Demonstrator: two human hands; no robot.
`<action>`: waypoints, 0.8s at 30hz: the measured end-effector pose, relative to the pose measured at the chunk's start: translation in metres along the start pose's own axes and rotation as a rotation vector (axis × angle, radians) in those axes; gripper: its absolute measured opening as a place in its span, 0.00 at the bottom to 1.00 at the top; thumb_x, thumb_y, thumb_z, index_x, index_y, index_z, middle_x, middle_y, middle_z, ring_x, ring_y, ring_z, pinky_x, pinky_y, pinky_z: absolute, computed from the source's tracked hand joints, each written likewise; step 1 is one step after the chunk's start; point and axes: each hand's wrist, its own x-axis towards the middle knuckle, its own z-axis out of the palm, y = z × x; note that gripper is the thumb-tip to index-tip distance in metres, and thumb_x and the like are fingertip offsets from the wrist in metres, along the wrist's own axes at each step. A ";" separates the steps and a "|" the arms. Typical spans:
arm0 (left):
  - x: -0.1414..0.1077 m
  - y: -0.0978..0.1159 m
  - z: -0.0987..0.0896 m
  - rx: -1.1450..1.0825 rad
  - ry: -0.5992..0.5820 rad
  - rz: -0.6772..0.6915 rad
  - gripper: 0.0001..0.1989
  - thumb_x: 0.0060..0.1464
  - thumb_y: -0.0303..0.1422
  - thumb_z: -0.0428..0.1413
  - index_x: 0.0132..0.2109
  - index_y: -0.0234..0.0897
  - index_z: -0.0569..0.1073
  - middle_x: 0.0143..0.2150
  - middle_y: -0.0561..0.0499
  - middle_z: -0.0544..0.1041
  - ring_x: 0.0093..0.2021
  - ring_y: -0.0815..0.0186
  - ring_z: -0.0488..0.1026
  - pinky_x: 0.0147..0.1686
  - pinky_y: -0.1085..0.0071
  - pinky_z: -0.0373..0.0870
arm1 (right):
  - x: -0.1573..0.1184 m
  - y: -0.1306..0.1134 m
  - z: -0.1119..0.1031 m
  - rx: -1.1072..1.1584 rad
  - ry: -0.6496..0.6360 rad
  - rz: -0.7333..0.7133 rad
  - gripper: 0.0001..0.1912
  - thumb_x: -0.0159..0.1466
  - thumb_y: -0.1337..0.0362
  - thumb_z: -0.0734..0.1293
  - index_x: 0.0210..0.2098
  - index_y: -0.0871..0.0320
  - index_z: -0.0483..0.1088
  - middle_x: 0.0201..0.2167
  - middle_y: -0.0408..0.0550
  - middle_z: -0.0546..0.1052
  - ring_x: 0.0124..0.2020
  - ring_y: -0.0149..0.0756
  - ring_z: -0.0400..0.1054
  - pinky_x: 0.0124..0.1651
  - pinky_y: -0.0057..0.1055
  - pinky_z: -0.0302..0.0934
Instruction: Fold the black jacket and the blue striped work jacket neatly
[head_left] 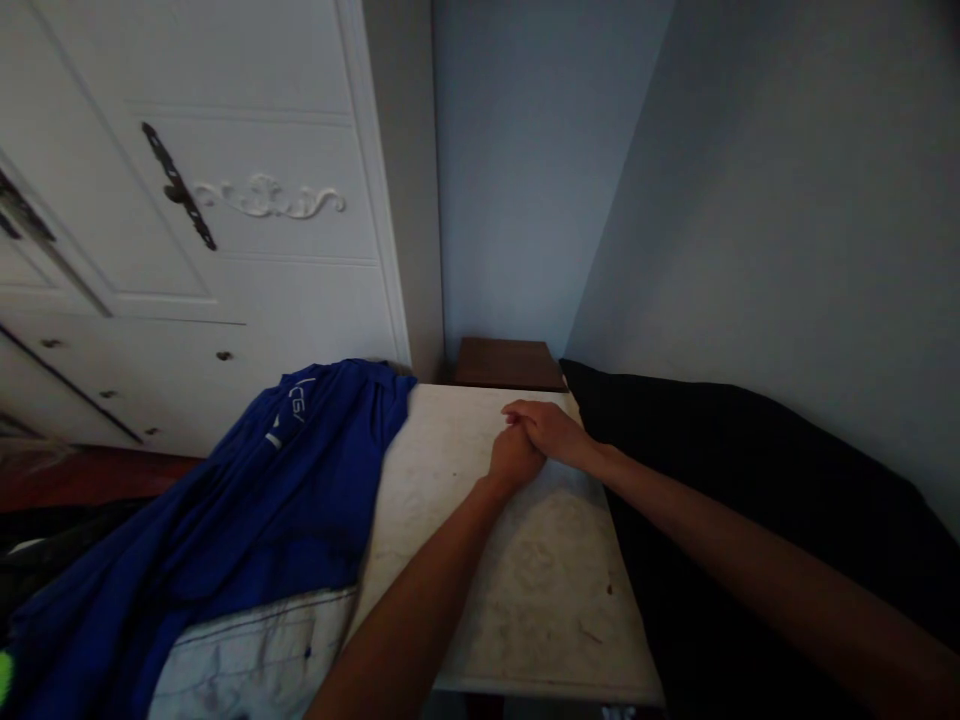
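Observation:
Over the far part of a stained white board (525, 560), my two hands meet. My left hand (517, 455) is closed, its knuckles up, and its fingers are mostly hidden. Across its front lies my right hand (551, 430), its fingers together and curled over the left one. Whether anything small sits between them cannot be seen. Left of the board, a blue garment (300, 500) with white lettering is draped in folds. Black cloth (720, 440) covers the area right of the board, beneath my right forearm.
A white wardrobe (300, 290) with dark handles and carved trim stands at the left. Behind the board is a brown wooden block or box (510, 362) against the grey-blue wall (525, 180). Pale quilted fabric (255, 650) shows under the blue garment.

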 end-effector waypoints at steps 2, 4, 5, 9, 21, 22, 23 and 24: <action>0.001 0.000 0.001 -0.002 0.012 -0.008 0.20 0.59 0.32 0.46 0.51 0.27 0.75 0.45 0.38 0.79 0.46 0.57 0.78 0.45 0.68 0.72 | -0.001 0.011 0.007 0.173 0.065 0.078 0.18 0.63 0.67 0.55 0.43 0.58 0.74 0.38 0.48 0.79 0.42 0.36 0.73 0.51 0.35 0.65; 0.001 0.002 0.001 0.004 0.003 -0.036 0.19 0.58 0.32 0.47 0.50 0.29 0.76 0.45 0.38 0.80 0.45 0.56 0.78 0.45 0.66 0.73 | -0.002 0.021 0.011 0.265 0.113 0.133 0.16 0.65 0.64 0.55 0.37 0.57 0.74 0.36 0.48 0.79 0.41 0.36 0.73 0.50 0.34 0.65; 0.002 0.002 0.001 0.008 0.000 -0.046 0.19 0.58 0.32 0.47 0.50 0.29 0.76 0.45 0.38 0.80 0.45 0.55 0.78 0.46 0.64 0.74 | -0.002 0.024 0.012 0.281 0.122 0.141 0.16 0.65 0.63 0.55 0.35 0.57 0.73 0.37 0.48 0.79 0.42 0.37 0.72 0.51 0.34 0.64; 0.002 0.004 0.001 0.003 0.002 -0.060 0.19 0.57 0.33 0.47 0.50 0.29 0.76 0.45 0.37 0.80 0.46 0.53 0.78 0.47 0.61 0.74 | -0.002 0.027 0.013 0.289 0.101 0.127 0.17 0.66 0.60 0.54 0.34 0.57 0.72 0.39 0.49 0.78 0.44 0.38 0.71 0.54 0.35 0.62; 0.003 0.005 0.002 0.047 -0.011 -0.077 0.20 0.58 0.33 0.46 0.50 0.31 0.76 0.46 0.38 0.80 0.47 0.54 0.78 0.47 0.62 0.74 | 0.000 0.032 0.013 0.275 0.084 0.097 0.17 0.66 0.61 0.54 0.34 0.56 0.72 0.38 0.48 0.78 0.43 0.38 0.71 0.52 0.35 0.62; 0.003 0.005 0.002 0.045 -0.010 -0.079 0.20 0.58 0.34 0.47 0.50 0.31 0.76 0.46 0.38 0.80 0.47 0.54 0.78 0.47 0.63 0.74 | 0.000 0.032 0.013 0.277 0.083 0.097 0.16 0.66 0.61 0.54 0.34 0.56 0.72 0.38 0.48 0.78 0.43 0.38 0.71 0.52 0.35 0.62; 0.003 0.005 0.002 0.044 -0.008 -0.084 0.19 0.58 0.34 0.47 0.51 0.31 0.76 0.46 0.38 0.80 0.47 0.54 0.78 0.47 0.63 0.74 | 0.000 0.031 0.012 0.278 0.082 0.095 0.16 0.66 0.61 0.54 0.33 0.56 0.72 0.38 0.48 0.78 0.44 0.38 0.71 0.52 0.34 0.62; 0.003 0.005 0.002 0.042 -0.006 -0.089 0.19 0.58 0.34 0.47 0.51 0.31 0.76 0.46 0.38 0.80 0.47 0.55 0.78 0.47 0.63 0.73 | 0.000 0.031 0.012 0.277 0.080 0.092 0.16 0.66 0.61 0.54 0.33 0.56 0.72 0.38 0.48 0.78 0.44 0.38 0.71 0.52 0.34 0.62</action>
